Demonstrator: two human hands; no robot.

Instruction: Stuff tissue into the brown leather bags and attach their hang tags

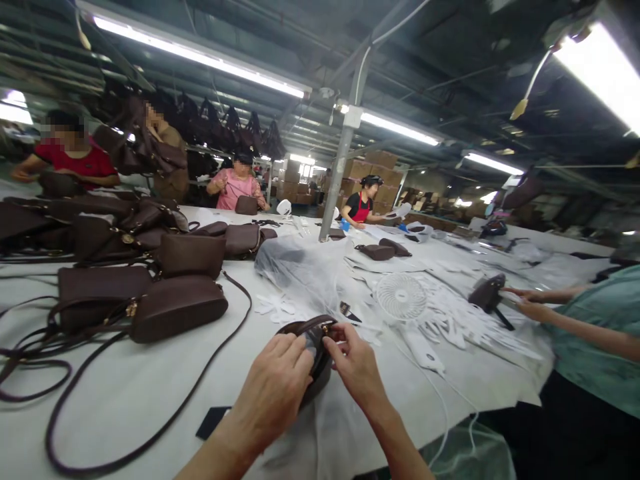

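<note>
A dark brown handbag (320, 383) stands on the white table right in front of me, its top open between my hands. My left hand (277, 377) is closed over the near left rim, gripping the bag's edge with greyish lining showing at the fingertips. On the right side, my right hand (353, 360) pinches the rim beside a small gold-coloured fitting (325, 329). Both hands hide much of the bag's body. Under my left forearm lies a flat black piece (212, 423).
Brown bags (180, 307) with long straps are heaped at left. A white fan (401, 297) with a cable lies ahead, near white cut-out pieces (457, 320) and clear plastic (305, 267). A grey pole (340, 173) rises behind. A co-worker's hands (530, 303) hold a bag at right; other people work farther back.
</note>
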